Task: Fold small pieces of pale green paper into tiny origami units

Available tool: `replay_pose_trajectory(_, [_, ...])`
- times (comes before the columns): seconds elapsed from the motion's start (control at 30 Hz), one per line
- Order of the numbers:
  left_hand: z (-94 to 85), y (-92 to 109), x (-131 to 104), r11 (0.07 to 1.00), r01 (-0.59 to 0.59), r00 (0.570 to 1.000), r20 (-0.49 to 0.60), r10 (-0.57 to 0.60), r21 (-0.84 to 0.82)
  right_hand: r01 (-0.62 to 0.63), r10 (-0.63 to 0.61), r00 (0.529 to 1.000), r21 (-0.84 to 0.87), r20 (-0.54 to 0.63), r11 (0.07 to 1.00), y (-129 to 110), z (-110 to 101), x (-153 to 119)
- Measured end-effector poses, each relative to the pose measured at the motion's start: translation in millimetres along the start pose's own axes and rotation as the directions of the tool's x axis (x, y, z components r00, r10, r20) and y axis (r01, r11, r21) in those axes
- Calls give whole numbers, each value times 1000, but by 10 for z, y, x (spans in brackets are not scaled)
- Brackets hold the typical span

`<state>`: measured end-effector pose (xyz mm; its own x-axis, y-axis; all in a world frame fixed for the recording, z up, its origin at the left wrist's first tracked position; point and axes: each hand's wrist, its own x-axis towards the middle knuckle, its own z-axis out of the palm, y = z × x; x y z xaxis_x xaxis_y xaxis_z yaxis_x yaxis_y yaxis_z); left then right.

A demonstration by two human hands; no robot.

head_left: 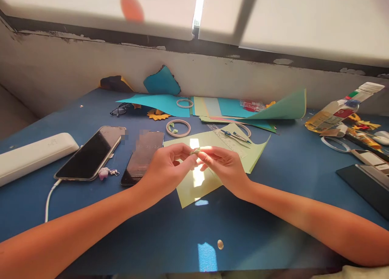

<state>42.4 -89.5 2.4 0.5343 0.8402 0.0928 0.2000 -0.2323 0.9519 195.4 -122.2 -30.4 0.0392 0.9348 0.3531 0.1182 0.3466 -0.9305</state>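
Observation:
A small piece of folded green paper is pinched between the fingertips of both hands. My left hand grips its left side, and my right hand holds the right side. Under them lies a light green sheet on the blue table. A clear ruler and a compass rest on that sheet, just beyond my right hand. Behind my hands is a tape roll with small green paper bits inside its ring.
Two phones and a white power strip lie at left. Colored sheets span the back. A bottle leans at right, near a dark case. A small oval object sits near the front edge.

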Motion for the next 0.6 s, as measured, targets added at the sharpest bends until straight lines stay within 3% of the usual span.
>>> replay_pose_trajectory(0.33, [4, -8, -12, 1000, -10, 997, -82, 12, 25, -3, 0, 996, -28, -90, 1000, -32, 46, -25])
replay_pose_trajectory(0.43, [-15, -15, 1, 1000, 0, 993, -120, 3, 27, 19, -36, 988, -110, -152, 994, -23, 75, -41])
replay_pose_trajectory(0.6, [-15, -11, -1, 1000, 11, 996, -88, -11, -7, 89, -183, 948, -333, -261, 939, -89, 104, -81])
